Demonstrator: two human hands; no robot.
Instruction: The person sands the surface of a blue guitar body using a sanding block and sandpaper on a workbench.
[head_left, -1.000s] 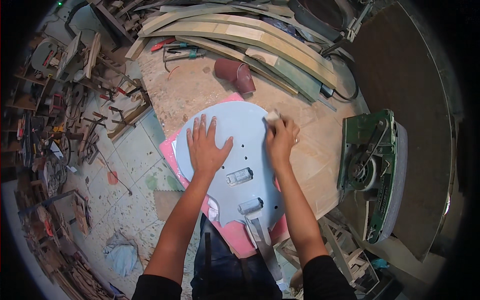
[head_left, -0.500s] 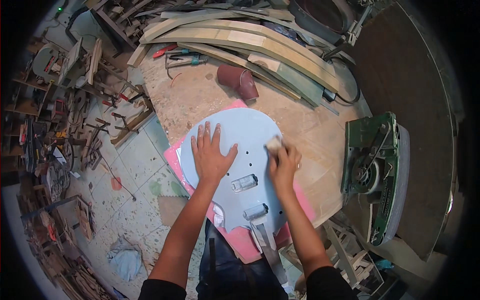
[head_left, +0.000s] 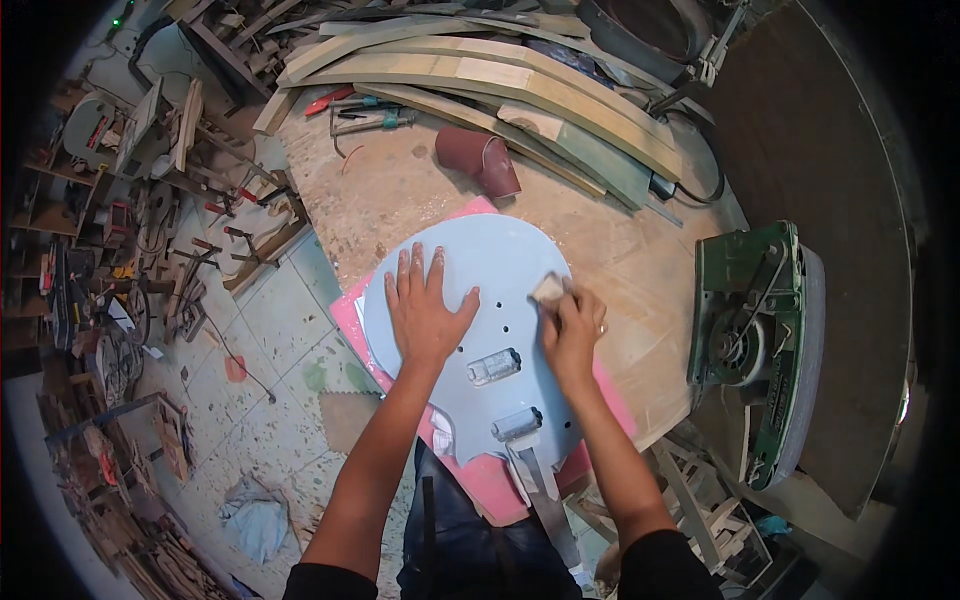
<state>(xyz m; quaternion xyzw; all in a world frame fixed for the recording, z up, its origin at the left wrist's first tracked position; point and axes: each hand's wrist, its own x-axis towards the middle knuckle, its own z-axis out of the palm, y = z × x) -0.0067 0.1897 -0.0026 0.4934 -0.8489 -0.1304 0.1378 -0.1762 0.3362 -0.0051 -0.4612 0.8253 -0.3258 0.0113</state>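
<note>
A pale blue electric guitar body (head_left: 465, 255) lies flat on a pink pad (head_left: 486, 484), its rounded end away from me. Two pickup cavities (head_left: 495, 366) and several small holes are cut in its face. My left hand (head_left: 430, 318) rests flat on the left half of the body, fingers spread, fingertips dusted white. Near the right edge, my right hand (head_left: 573, 335) grips a small pale sanding block (head_left: 548, 288) against the surface; the block's underside is hidden. From the near end of the body, the neck part (head_left: 540, 480) points toward my legs.
The wooden workbench (head_left: 620, 270) carries a reddish-brown bent sandpaper roll (head_left: 478, 162), clamps (head_left: 370, 120) and stacked curved wood strips (head_left: 520, 85) at the back. A green belt machine (head_left: 745, 350) stands at the right. Tools and scraps crowd the left.
The right hand and sanding block have shifted very slightly along the right edge of the body. The left hand stays flat in place; the whole view has moved a little.
</note>
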